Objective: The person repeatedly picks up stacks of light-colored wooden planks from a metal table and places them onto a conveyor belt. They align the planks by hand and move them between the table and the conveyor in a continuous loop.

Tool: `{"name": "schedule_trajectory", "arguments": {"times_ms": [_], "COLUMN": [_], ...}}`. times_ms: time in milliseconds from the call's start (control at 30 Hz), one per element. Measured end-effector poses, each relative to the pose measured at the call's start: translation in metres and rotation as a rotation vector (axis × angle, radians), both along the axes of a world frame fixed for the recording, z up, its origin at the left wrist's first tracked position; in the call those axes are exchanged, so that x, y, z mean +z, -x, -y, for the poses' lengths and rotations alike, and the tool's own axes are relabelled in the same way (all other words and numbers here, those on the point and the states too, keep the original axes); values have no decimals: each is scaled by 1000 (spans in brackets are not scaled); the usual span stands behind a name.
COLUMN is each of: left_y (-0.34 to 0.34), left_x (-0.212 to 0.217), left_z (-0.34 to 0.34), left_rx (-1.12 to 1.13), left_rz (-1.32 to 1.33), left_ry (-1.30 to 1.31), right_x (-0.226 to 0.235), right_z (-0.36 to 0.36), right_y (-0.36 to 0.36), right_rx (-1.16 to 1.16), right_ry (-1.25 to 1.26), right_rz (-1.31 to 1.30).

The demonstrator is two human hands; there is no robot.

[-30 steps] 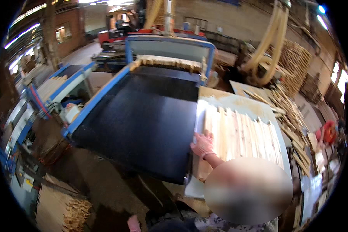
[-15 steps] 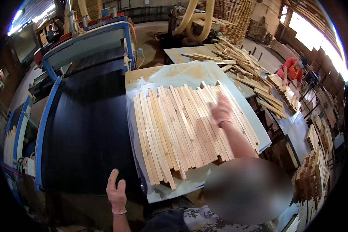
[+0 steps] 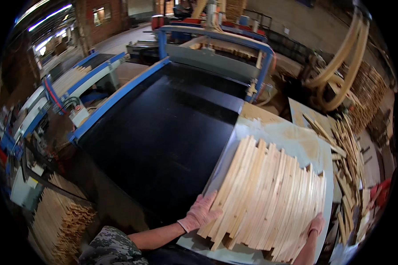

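A row of pale wooden slats (image 3: 265,194) lies side by side on a light-coloured tabletop (image 3: 296,134), their ends uneven. My left hand (image 3: 202,213), in a pink work glove, rests against the left edge of the row near its close end. Its fingers are stretched out and touch the outermost slats. At the row's right edge is my right hand (image 3: 316,224), gloved the same way, its fingers extended along the outer slats. Neither hand is wrapped round a single slat. Some fingertips of the right hand are hard to make out.
A black conveyor belt (image 3: 163,132) with a blue frame (image 3: 115,104) adjoins the table on the left. Loose wood strips (image 3: 347,168) are heaped at the right. A stack of slats (image 3: 59,221) stands at lower left. Pale hoses (image 3: 347,66) hang at the far right.
The view has swung left, shifting the table rightward in the picture. My left hand has moved from beside the belt onto the slats' left edge; my right has gone from atop them to their right edge.
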State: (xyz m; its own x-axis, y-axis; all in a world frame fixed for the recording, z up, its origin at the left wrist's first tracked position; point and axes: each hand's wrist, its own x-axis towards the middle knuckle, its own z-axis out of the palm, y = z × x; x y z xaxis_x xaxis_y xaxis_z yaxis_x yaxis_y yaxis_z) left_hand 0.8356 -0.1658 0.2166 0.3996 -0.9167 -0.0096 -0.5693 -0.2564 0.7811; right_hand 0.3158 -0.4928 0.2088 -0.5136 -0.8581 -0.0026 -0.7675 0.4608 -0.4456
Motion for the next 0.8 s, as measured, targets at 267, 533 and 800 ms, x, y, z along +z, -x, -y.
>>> {"name": "schedule_trajectory", "arguments": {"times_ms": [267, 533, 800], "left_y": [-45, -210, -381], "left_x": [27, 19, 60], "left_z": [5, -44, -111], "left_rx": [-66, -84, 116], "left_rz": [22, 213, 425], "left_ry": [-12, 108, -330], "right_x": [-16, 0, 26], "right_z": [-35, -65, -133], "right_y": [-2, -151, -374], "right_rx": [128, 395, 556], "right_ry": [86, 35, 4], "right_rz": [275, 98, 205]}}
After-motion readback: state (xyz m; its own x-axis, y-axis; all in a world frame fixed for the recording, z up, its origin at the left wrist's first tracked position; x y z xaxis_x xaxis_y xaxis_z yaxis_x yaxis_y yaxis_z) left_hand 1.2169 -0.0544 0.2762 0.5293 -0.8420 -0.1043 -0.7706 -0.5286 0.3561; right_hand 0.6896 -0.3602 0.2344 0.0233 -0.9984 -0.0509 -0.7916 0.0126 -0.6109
